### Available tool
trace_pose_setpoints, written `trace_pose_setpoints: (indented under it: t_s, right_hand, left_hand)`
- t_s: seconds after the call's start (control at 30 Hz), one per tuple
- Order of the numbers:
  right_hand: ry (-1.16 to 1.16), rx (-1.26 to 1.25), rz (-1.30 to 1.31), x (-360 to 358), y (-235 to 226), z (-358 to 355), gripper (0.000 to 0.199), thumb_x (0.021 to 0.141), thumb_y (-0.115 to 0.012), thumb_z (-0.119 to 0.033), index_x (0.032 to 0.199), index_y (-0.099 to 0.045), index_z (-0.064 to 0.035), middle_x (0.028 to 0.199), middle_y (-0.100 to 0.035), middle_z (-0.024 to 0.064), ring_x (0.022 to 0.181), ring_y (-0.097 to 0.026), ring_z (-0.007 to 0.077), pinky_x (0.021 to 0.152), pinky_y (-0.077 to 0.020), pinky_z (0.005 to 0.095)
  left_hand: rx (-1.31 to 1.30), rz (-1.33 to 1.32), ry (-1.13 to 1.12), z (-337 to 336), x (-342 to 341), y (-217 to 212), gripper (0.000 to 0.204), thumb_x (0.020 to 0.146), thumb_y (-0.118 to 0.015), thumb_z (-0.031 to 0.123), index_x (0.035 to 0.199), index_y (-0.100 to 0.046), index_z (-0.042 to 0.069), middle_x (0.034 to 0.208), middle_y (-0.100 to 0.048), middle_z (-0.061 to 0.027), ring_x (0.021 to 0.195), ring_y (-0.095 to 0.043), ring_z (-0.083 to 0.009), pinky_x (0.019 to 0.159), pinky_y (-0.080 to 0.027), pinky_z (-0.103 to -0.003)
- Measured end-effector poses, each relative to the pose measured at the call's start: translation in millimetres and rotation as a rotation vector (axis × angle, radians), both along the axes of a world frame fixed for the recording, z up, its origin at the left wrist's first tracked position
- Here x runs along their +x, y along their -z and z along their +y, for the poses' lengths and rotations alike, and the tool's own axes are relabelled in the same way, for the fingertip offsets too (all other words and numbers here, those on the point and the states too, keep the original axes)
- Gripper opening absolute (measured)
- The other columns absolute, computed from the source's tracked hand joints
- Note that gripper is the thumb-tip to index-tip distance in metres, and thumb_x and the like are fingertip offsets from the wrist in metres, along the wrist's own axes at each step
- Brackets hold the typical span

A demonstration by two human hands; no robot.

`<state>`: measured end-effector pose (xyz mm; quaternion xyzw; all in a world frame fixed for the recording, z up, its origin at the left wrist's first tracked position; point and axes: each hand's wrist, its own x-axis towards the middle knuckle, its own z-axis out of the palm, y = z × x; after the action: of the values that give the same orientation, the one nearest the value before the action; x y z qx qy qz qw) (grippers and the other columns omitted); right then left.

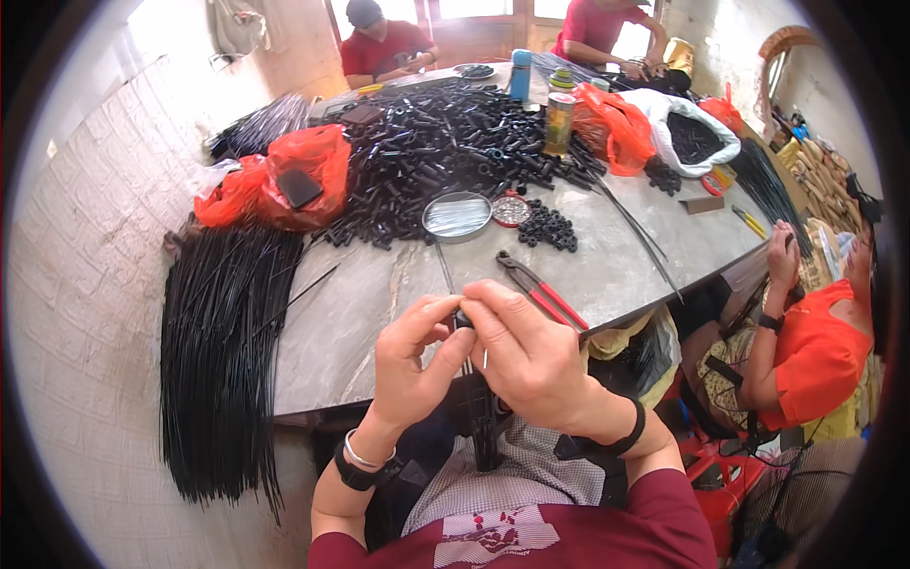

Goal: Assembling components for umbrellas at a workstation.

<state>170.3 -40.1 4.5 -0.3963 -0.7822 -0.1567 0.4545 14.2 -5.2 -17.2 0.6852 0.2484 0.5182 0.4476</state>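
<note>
Both hands meet just below the near edge of the grey surface (379, 284); left hand (409, 356) has thumb and forefinger pinched shut on a small black cap (464, 320); right hand (531, 356) is curled over it from the other side, fingertips closed on the same piece; a thin metal rod (468, 364) drops from the cap between the hands toward a dark bundle of rods (482, 427) on the lap.

Judgement on doing this well: keep the cap pinched close to its opening; hold the rod in line with it, not angled; press straight, since a slim rod would likely bend or slip off.

Within reach: red-handled pliers (538, 289) just beyond the right hand; a round tin of wire (456, 214); a pile of black tubes (436, 152) farther back; long black rods (223, 351) draped over the left edge.
</note>
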Motion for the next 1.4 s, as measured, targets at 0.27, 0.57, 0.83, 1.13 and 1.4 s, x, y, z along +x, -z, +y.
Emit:
trace_pose_setpoints:
  t_s: [0.27,0.57,0.83,1.13,1.4]
  right_hand:
    - [0.022,0.023,0.021,1.0,1.9,-1.4,0.038,0.072,-0.065,-0.006,0.106,-0.061,0.0088,0.11,-0.061,0.02,0.087,-0.066,0.027,0.067,-0.0549,0.032]
    - [0.029,0.024,0.16,-2.6,4.1,-1.3,0.037,0.07,-0.068,-0.003,0.106,-0.063,0.0032,0.108,-0.062,0.0148,0.082,-0.066,0.0237,0.063,-0.0551,0.0298]
    - [-0.116,0.029,0.406,-2.3,5.9,3.0,0.031,0.069,-0.066,0.01,0.099,-0.064,0.002,0.1,-0.065,0.0149,0.082,-0.068,0.0263,0.064,-0.0567,0.0314]
    - [-0.137,0.0,0.455,-4.7,10.4,2.9,0.033,0.069,-0.066,0.011,0.1,-0.064,0.0007,0.101,-0.063,0.0144,0.08,-0.067,0.024,0.063,-0.0561,0.0296]
    - [-0.623,-0.639,1.102,8.2,17.0,-13.2,0.027,0.083,-0.06,0.008,0.11,-0.061,0.0046,0.108,-0.054,0.0095,0.098,-0.06,0.0158,0.077,-0.0548,0.0262]
  left_hand:
    - [0.002,0.01,0.061,6.3,0.6,0.0,0.035,0.085,-0.068,0.006,0.117,-0.06,-0.004,0.099,-0.061,-0.0089,0.087,-0.061,-0.0133,0.073,-0.051,-0.024]
    - [0.009,-0.021,0.091,8.3,1.4,1.3,0.031,0.086,-0.067,0.005,0.115,-0.061,-0.004,0.1,-0.062,-0.009,0.09,-0.061,-0.0131,0.072,-0.051,-0.023]
    - [-0.003,0.015,0.092,7.8,0.5,-4.4,0.031,0.085,-0.065,0.001,0.115,-0.062,-0.004,0.1,-0.061,-0.0075,0.083,-0.057,-0.0093,0.07,-0.049,-0.021]
    - [-0.052,-0.01,0.195,10.6,-1.1,-6.4,0.029,0.089,-0.062,0.004,0.117,-0.06,-0.004,0.103,-0.059,-0.0068,0.087,-0.057,-0.0093,0.072,-0.048,-0.022]
    - [-0.036,0.027,0.326,12.3,-11.5,-13.8,0.028,0.09,-0.058,0.002,0.117,-0.058,-0.007,0.108,-0.057,-0.011,0.097,-0.057,-0.0155,0.082,-0.047,-0.026]
